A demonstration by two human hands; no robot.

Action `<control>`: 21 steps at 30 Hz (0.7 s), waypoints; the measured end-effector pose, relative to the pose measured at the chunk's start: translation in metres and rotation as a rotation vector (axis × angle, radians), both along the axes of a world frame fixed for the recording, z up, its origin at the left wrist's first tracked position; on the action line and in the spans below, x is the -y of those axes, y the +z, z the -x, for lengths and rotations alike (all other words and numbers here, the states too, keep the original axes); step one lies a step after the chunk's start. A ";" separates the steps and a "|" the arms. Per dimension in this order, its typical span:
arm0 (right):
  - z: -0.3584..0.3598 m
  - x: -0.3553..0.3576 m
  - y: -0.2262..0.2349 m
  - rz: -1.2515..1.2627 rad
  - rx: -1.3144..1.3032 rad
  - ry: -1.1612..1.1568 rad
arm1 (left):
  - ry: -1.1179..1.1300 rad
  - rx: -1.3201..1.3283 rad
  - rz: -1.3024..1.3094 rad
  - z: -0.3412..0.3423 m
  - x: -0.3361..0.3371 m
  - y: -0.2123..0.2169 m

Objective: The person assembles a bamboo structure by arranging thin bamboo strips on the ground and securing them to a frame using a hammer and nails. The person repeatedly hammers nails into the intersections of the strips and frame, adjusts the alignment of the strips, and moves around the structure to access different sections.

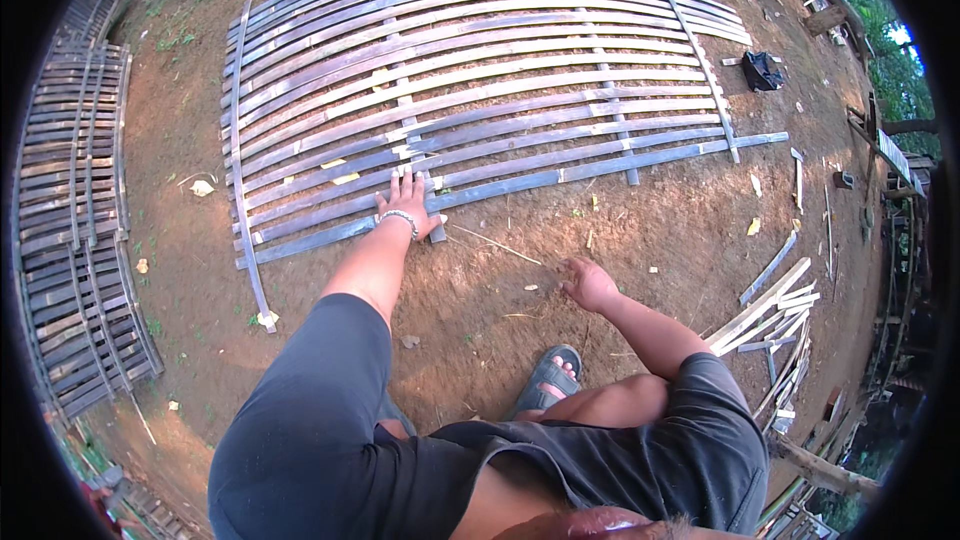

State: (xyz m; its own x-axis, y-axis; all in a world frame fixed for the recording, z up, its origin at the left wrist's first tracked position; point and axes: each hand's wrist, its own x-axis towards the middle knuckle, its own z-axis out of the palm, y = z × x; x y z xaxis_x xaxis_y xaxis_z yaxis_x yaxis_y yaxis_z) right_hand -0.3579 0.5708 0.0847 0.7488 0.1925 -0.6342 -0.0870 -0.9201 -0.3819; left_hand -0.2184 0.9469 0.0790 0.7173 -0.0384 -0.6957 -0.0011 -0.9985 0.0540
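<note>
Grey and tan slats make up one large panel (490,65), which lies on the brown dirt ground (480,320) across the upper middle of the head view. Your left hand (404,208) is spread wide, palm down, at the panel's lower edge, over the near slat (562,176) and the end of a crosspiece. Your right hand (590,286) is low over the ground at centre, its fingers loosely bent near the tip of a thin stick (500,245); whether it holds that stick, you cannot tell from this view.

The step in hand looks like steadying or setting that near slat; the next move would call for even pressure from the left palm and a free right hand.

Counting: two hands, one bracelet (400,220), one sandal (548,380) plainly visible, one black bag (763,71) at upper right. You have four crosspieces (237,130) and well over a dozen slats, too tightly set at the top for an exact count. One second panel (75,210) fills the left edge; one heap of loose strips (765,315) lies at lower right, its pieces overlapping beyond counting
</note>
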 end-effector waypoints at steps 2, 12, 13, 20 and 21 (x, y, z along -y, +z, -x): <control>-0.001 0.019 0.014 0.050 0.022 -0.046 | -0.025 -0.048 -0.013 0.001 -0.001 0.019; 0.178 0.078 0.238 0.206 -0.130 -0.430 | 0.392 -0.168 0.491 0.184 -0.122 0.157; 0.212 0.082 0.279 0.152 -0.144 -0.378 | 0.435 -0.234 0.430 0.196 -0.108 0.230; 0.227 0.090 0.432 0.249 -0.273 0.029 | 1.166 -0.165 0.315 0.336 -0.165 0.467; 0.217 0.095 0.447 0.287 -0.132 0.146 | 1.124 -0.134 0.294 0.346 -0.154 0.509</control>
State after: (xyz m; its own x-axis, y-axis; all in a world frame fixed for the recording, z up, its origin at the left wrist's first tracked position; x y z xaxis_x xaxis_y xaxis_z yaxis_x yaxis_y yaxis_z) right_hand -0.5747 0.4757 0.5318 0.6341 0.0911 -0.7679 0.0220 -0.9948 -0.0999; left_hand -0.5645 1.1011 0.5877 0.3714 0.3987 -0.8385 0.8982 -0.3831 0.2158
